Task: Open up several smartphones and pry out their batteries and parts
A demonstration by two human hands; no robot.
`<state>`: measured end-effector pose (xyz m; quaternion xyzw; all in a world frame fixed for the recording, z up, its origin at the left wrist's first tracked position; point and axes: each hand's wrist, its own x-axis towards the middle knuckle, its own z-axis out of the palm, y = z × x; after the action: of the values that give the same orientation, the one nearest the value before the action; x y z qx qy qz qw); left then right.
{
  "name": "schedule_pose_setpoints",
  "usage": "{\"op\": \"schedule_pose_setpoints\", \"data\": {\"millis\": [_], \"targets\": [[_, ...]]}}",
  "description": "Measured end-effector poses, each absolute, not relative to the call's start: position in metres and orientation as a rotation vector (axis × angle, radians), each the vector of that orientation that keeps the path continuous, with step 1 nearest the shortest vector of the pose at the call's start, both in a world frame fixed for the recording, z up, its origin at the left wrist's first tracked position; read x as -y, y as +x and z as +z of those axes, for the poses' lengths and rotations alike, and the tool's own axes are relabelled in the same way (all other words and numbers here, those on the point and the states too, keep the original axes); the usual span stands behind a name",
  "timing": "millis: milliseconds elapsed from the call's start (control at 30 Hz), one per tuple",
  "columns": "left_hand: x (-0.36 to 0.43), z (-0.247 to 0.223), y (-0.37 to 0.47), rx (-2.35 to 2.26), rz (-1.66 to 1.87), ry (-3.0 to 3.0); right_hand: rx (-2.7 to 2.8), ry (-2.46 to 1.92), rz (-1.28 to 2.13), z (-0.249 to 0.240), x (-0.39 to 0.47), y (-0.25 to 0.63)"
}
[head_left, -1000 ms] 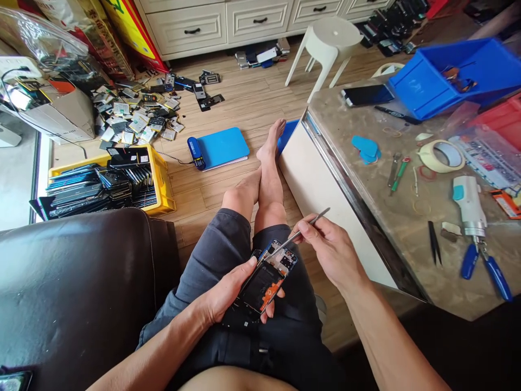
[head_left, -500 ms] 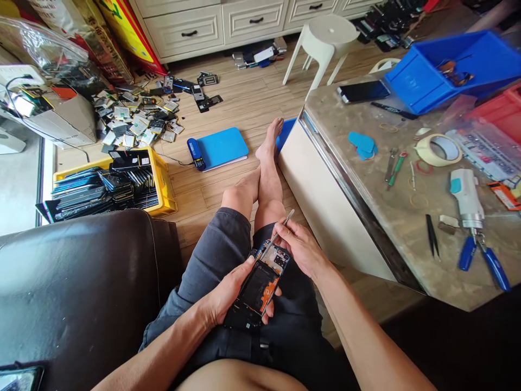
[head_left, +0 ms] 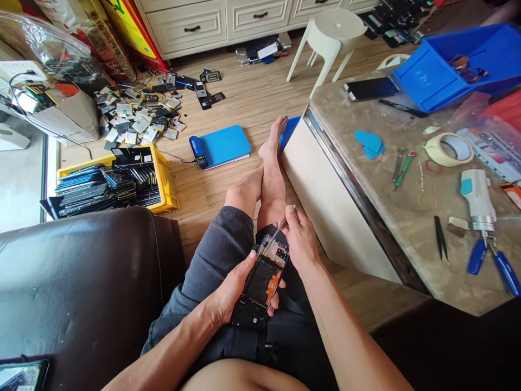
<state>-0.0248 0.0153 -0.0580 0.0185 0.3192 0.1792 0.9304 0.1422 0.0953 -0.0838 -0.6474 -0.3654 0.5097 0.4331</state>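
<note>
My left hand (head_left: 238, 279) is wrapped round an opened phone (head_left: 264, 279) above my lap, thumb on its left edge and fingertips at its right edge. The phone's inside faces up, with a black battery area, an orange patch and a metal-coloured part near the top. In my right hand (head_left: 299, 236) is a thin grey metal tool (head_left: 275, 234), pinched between thumb and fingers. The tool's lower end reaches the upper left part of the phone; whether it touches there is too small to tell.
At the right, a table (head_left: 366, 187) bears a blue bin (head_left: 431, 76), tape (head_left: 449, 149), tweezers (head_left: 440, 239) and blue-handled pliers (head_left: 504, 271). A yellow crate (head_left: 166, 182) of phone parts, a blue pad (head_left: 226, 145) and a white stool (head_left: 340, 27) stand on the floor.
My right hand has turned and moved slightly, holding the tool more steeply over the phone. The surroundings have shifted a little in the view.
</note>
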Motion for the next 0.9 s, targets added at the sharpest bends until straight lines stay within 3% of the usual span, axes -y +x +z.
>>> {"op": "schedule_pose_setpoints", "data": {"millis": [633,900], "targets": [[-0.026,-0.061,-0.021,-0.705,0.379,-0.074,0.863,-1.602,1.498,-0.090,-0.105,0.128],[-0.056,-0.060,-0.001,-0.644,0.456,-0.119,0.786,-1.586,1.335,-0.072,-0.131,0.129]]}}
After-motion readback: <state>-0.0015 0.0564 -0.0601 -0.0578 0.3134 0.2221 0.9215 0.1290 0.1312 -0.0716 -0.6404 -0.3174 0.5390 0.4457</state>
